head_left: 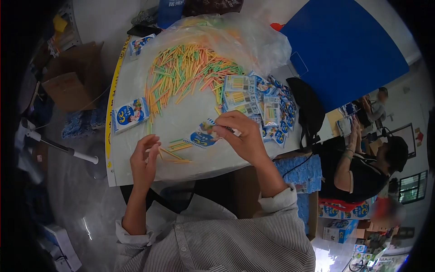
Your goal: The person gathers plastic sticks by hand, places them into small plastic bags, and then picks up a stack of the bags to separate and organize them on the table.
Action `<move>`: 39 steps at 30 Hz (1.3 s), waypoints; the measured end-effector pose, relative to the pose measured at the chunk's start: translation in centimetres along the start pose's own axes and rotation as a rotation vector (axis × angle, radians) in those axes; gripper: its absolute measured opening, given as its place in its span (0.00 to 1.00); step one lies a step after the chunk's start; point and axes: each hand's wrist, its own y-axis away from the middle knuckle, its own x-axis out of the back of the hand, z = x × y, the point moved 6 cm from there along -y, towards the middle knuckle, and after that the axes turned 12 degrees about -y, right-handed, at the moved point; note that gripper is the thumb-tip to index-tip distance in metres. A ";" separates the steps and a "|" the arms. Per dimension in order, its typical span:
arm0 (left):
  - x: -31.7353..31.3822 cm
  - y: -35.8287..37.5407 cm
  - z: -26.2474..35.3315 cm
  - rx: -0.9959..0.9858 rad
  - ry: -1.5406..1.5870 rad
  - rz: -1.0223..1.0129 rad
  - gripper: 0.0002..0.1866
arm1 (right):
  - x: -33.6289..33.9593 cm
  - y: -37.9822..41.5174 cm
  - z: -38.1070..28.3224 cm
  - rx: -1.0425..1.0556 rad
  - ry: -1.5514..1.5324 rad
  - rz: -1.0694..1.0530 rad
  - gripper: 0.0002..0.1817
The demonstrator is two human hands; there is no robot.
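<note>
My right hand (pixel 235 131) pinches the edge of a small blue printed packet (pixel 204 134) over the front of the table. To its left, my left hand (pixel 146 156) is raised with its fingers curled; whether anything is between the fingertips is too small to tell. A few loose sticks (pixel 177 147) lie between the two hands. Beyond them spreads a large pile of yellow, green and pink sticks (pixel 190 68). Filled packets (pixel 272 111) are heaped right of the pile, and another packet (pixel 130 115) lies near the table's left edge.
A clear plastic bag (pixel 263 43) covers the table's far side. The blue board (pixel 344 50) stands beyond at the right, near a black bag (pixel 304 109). A cardboard box (pixel 74 79) is at the left. Another person (pixel 369 174) sits at the right beside stacked blue material (pixel 301 174).
</note>
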 end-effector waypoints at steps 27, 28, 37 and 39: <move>2.6 0.2 -1.2 -0.194 -0.352 0.232 0.07 | -0.2 0.2 5.2 -0.108 0.423 -0.179 0.08; 2.5 0.4 -0.9 -0.247 -0.388 0.231 0.06 | -2.9 1.1 5.5 -0.070 0.418 -0.361 0.08; 0.5 3.8 0.4 -0.549 -0.534 -0.085 0.05 | -10.6 0.6 5.0 0.078 0.541 -0.629 0.13; 0.6 4.1 0.5 -0.530 -0.538 -0.090 0.05 | -10.9 1.0 6.1 -0.007 0.571 -0.723 0.13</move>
